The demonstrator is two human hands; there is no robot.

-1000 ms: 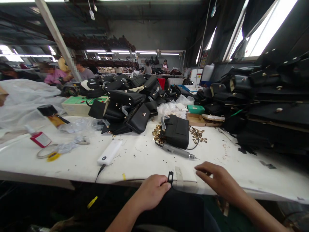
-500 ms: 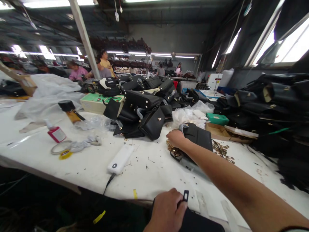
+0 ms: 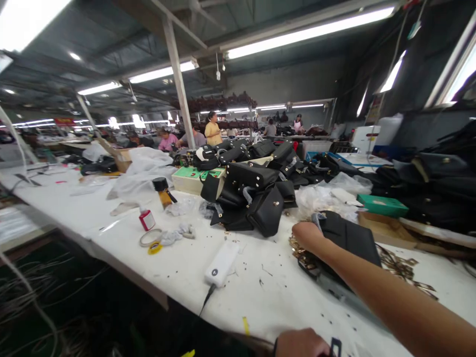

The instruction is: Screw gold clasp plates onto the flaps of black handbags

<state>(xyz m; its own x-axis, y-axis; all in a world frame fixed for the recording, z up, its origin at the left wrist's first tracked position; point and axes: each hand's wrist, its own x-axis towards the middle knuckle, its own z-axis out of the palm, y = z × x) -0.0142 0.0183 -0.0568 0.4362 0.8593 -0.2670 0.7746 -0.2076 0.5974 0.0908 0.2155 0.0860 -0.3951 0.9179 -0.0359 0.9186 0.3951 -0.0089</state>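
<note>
At the bottom edge, partly cut off by the frame, my left hand is closed beside a small black tab with a slot, which sticks up at its fingertips. My right hand reaches across the table to a pile of small gold metal fittings. Its fingers point down at the pile and are hidden from me. Just right of that hand lies a black handbag with plastic wrap on its hardware. More gold fittings are scattered on the bag's far right side.
A heap of black handbags lies at the table's middle. On the white table are a white power bank with a cable, a red bottle, tape and a green box. Several people work farther back.
My view has turned left and up, so things sit farther right and my left hand is lower, mostly out of frame. My right hand stays at the gold fittings.
</note>
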